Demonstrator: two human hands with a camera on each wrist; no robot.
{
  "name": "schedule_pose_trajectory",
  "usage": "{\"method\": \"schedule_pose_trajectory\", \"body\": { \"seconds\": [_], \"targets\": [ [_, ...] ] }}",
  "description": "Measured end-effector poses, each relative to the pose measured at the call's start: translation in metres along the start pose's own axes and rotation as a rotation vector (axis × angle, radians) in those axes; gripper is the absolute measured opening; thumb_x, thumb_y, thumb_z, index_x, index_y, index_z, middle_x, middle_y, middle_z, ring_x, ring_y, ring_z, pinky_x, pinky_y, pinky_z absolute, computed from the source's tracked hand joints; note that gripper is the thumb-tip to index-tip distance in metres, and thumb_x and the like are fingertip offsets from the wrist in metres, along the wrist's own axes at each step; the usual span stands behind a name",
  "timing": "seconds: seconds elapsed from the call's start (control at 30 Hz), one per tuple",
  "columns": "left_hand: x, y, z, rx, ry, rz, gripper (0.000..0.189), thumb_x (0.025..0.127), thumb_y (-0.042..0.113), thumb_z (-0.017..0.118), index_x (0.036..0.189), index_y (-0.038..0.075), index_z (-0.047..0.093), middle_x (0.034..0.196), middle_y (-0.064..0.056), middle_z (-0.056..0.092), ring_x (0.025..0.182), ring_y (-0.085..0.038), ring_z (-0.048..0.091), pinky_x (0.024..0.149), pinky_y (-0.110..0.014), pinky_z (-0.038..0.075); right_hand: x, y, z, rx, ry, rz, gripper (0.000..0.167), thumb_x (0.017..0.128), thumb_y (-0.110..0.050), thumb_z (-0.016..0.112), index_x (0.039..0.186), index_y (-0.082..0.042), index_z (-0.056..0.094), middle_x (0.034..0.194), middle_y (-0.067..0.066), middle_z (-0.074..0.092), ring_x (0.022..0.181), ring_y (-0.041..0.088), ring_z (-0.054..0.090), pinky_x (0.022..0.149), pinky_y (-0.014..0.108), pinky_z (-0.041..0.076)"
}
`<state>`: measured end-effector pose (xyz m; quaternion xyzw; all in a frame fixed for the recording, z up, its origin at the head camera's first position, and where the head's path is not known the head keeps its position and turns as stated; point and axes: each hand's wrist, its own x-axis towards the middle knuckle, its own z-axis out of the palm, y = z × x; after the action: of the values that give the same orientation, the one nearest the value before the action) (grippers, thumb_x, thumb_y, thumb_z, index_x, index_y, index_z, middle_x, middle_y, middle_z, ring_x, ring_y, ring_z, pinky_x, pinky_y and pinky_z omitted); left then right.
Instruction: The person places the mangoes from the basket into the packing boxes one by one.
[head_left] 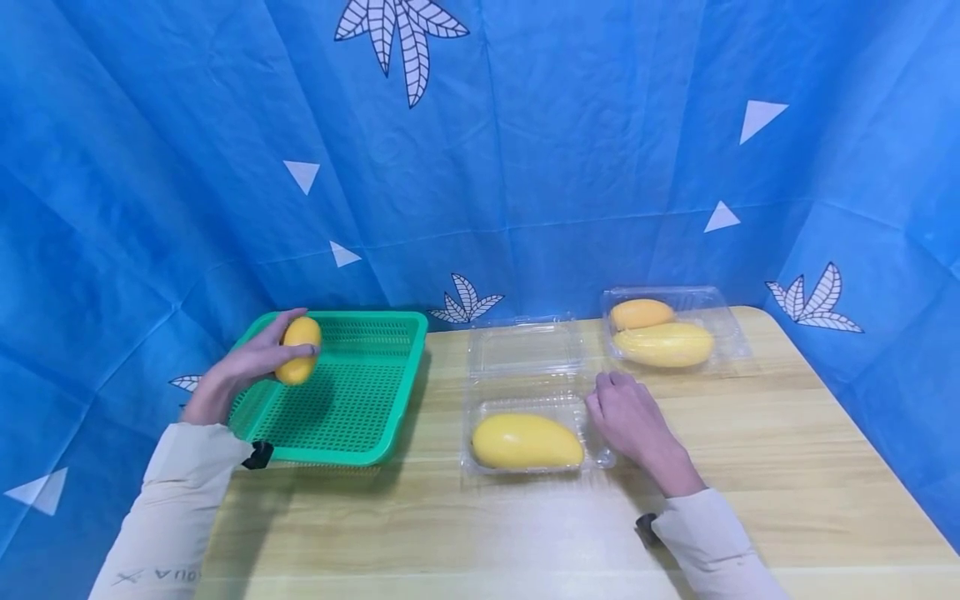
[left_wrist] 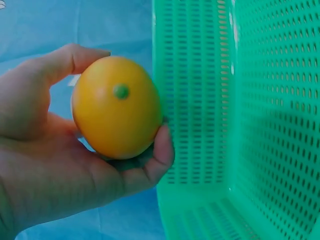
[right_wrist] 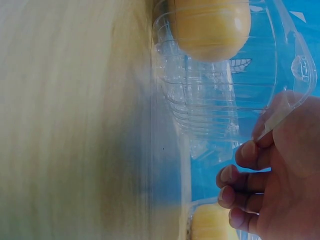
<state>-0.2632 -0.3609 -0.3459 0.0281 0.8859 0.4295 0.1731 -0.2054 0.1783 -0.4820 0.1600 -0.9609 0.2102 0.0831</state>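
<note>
An orange-yellow mango (head_left: 302, 342) is in my left hand (head_left: 255, 354), over the left part of the green basket (head_left: 330, 457). In the left wrist view my thumb and fingers curl round the mango (left_wrist: 117, 107), whose green stem tip faces the camera. My right hand (head_left: 630, 421) is at the right edge of a clear plastic clamshell box (head_left: 525, 348). Its thumb and forefinger pinch the box's rim in the right wrist view, the other fingers curled. The box's lid lies back, and a larger yellow mango (head_left: 527, 442) sits in its front half.
Behind the right hand, another clear box (head_left: 720, 321) holds an orange-yellow fruit (head_left: 642, 313) and a longer yellow fruit (head_left: 663, 345). All stand on a wooden table (head_left: 540, 550). A blue curtain (head_left: 555, 150) hangs close behind and on both sides.
</note>
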Motion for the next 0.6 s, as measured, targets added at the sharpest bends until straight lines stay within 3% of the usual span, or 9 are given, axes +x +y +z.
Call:
{"method": "schedule_pose_trajectory", "body": {
  "seconds": [0.17, 0.37, 0.6],
  "targets": [
    [-0.003, 0.007, 0.008, 0.008, 0.042, 0.013, 0.092, 0.105, 0.029, 0.059, 0.162, 0.006, -0.009, 0.145, -0.036, 0.029, 0.11, -0.038, 0.053, 0.078, -0.038, 0.054, 0.0, -0.001, 0.001, -0.002, 0.005, 0.0, 0.022, 0.103, -0.015, 0.049, 0.085, -0.006, 0.056, 0.079, 0.007, 0.052, 0.074, 0.024, 0.05, 0.068, 0.043, 0.049],
    [-0.005, 0.018, 0.02, 0.018, 0.068, 0.059, 0.08, 0.105, 0.029, 0.059, 0.158, -0.007, 0.012, 0.14, -0.031, 0.038, 0.104, -0.033, 0.053, 0.078, -0.033, 0.053, -0.001, 0.0, 0.002, -0.004, 0.008, -0.002, 0.021, 0.103, -0.015, 0.049, 0.085, -0.006, 0.056, 0.079, 0.008, 0.053, 0.076, 0.025, 0.051, 0.07, 0.045, 0.05],
    [-0.012, 0.03, 0.036, 0.02, 0.098, 0.105, 0.079, 0.105, 0.029, 0.059, 0.161, -0.003, 0.013, 0.145, -0.028, 0.036, 0.112, -0.037, 0.047, 0.084, -0.037, 0.048, -0.001, 0.001, 0.002, -0.003, 0.009, -0.001, 0.022, 0.104, -0.015, 0.049, 0.085, -0.006, 0.056, 0.079, 0.008, 0.053, 0.076, 0.025, 0.051, 0.071, 0.045, 0.05]
  ]
}}
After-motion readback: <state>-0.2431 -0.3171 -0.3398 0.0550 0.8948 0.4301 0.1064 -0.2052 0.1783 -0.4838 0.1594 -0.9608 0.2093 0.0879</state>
